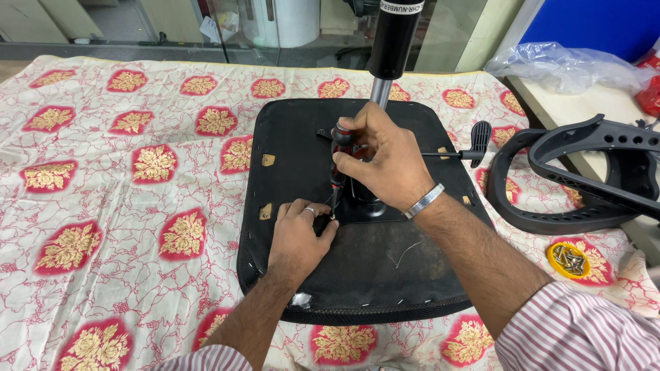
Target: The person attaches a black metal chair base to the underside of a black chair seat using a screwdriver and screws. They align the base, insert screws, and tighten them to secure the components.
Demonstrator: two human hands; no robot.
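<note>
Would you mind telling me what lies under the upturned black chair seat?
The chair seat lies on a cream cloth with red and gold flower patches, which shows on all sides. Whatever the cloth rests on is covered, so the surface beneath cannot be seen.

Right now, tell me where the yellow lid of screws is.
The yellow lid of screws lies at the right of the head view on the patterned cloth, just below the black armrest frame.
</note>
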